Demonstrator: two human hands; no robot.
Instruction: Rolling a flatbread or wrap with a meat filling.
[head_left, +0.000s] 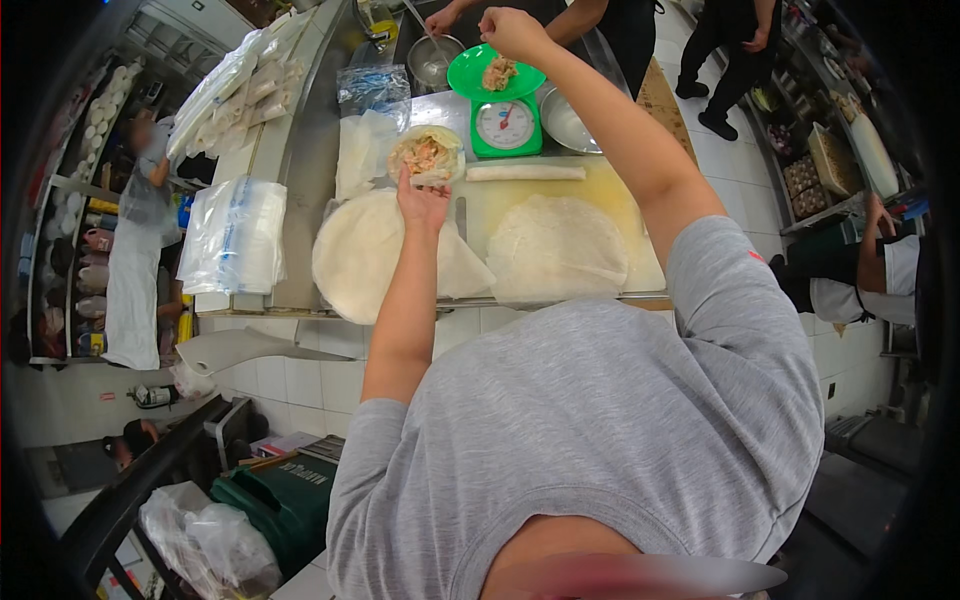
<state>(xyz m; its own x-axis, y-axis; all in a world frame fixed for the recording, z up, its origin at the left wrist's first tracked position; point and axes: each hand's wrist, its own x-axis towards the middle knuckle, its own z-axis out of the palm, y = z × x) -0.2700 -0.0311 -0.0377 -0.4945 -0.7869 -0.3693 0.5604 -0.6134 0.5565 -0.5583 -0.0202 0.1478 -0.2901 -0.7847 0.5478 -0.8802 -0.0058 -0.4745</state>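
Observation:
My left hand (424, 201) is at the near rim of a bowl (459, 156) of chunky, orange-and-pale filling (426, 156), its thumb towards the filling. My right hand (511, 34) is raised just above the green pan (463, 73) of a kitchen dial scale (506, 124), fingers curled together; whether they pinch anything is not visible. A lump of filling (499, 73) lies in the pan. Before me, a stack of round, thin wrappers (352, 255) lies at left. One wrapper (559, 244) is spread on a cutting board (646, 259), below a rolled wrapper (525, 173).
Plastic bags (234, 240) lie on the left ledge, with wrapped rolls (262, 94) beyond. Metal bowls stand behind (435, 64) and right of the scale (566, 120). Across the table, a co-worker's hand (442, 21) holds a utensil. Other people stand left and right.

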